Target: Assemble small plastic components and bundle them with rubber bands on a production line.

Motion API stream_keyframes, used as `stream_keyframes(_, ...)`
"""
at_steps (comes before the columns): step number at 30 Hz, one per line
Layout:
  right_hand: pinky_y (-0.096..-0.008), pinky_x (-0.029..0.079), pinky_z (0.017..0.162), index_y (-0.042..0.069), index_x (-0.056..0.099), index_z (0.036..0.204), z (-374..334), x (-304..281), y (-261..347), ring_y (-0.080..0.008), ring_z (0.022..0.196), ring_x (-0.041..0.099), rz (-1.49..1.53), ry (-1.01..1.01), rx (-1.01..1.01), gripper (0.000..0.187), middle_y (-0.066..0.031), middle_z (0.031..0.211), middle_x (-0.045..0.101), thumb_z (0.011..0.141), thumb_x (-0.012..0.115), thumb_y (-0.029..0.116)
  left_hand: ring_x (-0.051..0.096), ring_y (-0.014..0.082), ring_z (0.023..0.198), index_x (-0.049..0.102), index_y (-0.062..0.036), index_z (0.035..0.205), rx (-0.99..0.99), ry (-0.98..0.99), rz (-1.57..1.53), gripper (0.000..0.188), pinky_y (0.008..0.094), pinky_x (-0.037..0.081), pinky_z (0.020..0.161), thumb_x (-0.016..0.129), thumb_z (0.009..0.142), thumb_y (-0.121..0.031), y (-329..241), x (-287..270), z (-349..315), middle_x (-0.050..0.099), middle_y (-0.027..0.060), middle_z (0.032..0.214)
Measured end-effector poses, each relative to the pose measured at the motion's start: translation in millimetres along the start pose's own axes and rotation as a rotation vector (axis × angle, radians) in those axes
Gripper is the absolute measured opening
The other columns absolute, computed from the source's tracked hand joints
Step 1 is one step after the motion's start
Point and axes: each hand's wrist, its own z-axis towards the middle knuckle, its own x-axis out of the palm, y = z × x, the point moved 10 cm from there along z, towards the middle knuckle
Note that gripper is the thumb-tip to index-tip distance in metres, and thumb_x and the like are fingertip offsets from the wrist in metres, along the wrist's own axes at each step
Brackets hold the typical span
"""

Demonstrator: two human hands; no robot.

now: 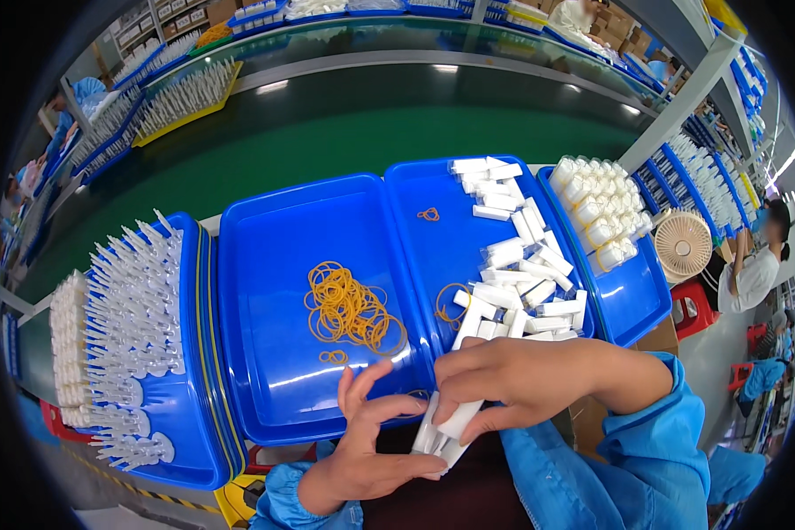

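My left hand pinches the lower end of a small bundle of white rectangular pieces between thumb and forefinger, its other fingers raised. From above, my right hand is closed on the same bundle, with fingertips on the upper piece. Just beyond my left hand, a heap of yellow rubber bands lies in a blue tray. Ahead of my right hand, many white rectangular pieces, some with clear parts, lie scattered in a second blue tray, with a few loose rubber bands.
On the left, stacked blue trays carry upright white nozzle-like parts. To the right stands a blue tray with banded white bundles, beside a small round fan. A green conveyor belt runs behind. A person sits at far right.
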Motion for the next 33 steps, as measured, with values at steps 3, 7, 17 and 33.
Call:
stream_keyframes(3, -0.0366, 0.038, 0.075, 0.007, 0.055, 0.098, 4.3, 13.0, 3.5, -0.0265, 0.085, 0.051, -0.016, 0.007, -0.031, 0.026, -0.0089, 0.091, 0.048, 0.075, 0.064, 0.015, 0.03, 0.0402, 0.121, 0.064, -0.0298, 0.077, -0.02, -0.155, -0.007, 0.021, 0.0569, 0.007, 0.098, 0.077, 0.062, -0.035, 5.2, -9.3, -1.9, 0.045, 0.0115, 0.116)
stream_keyframes(7, -0.0346, 0.037, 0.067, 0.006, 0.055, 0.095, 7.6, 11.9, -1.3, -0.0254, 0.081, 0.053, -0.077, -0.07, -0.023, 0.023, -0.0087, 0.091, 0.052, 0.077, 0.064, 0.019, 0.026, 0.0457, 0.123, 0.049, -0.0217, 0.101, -0.018, -0.359, -0.004, 0.052, 0.0601, 0.009, 0.098, 0.077, 0.062, -0.039, 17.1, -23.0, -9.2, 0.041, 0.0188, 0.12)
stream_keyframes(17, -0.0383, 0.031, 0.077, 0.007, 0.052, 0.094, 27.2, 23.8, 51.3, -0.0246, 0.091, 0.046, -0.285, 0.058, -0.255, 0.018, -0.0073, 0.092, 0.048, 0.082, 0.055, 0.02, 0.044, 0.0258, 0.114, -0.019, -0.0151, 0.138, -0.616, 0.144, -1.35, 0.137, 0.0374, 0.041, 0.089, 0.086, 0.051, -0.032, 26.4, 39.3, -21.9, 0.025, 0.0143, 0.136)
stream_keyframes(33, -0.0402, 0.035, 0.076, 0.012, 0.061, 0.087, 124.7, -80.6, -112.8, -0.0262, 0.095, 0.052, -0.822, -0.447, 0.304, 0.018, -0.008, 0.094, 0.056, 0.075, 0.064, 0.024, 0.056, 0.0168, 0.067, 0.05, -0.0012, 0.091, -0.648, -0.387, -1.281, 0.03, 0.0255, 0.045, 0.058, 0.066, 0.068, 0.01, 69.8, 6.3, -51.2, 0.055, 0.0082, 0.075)
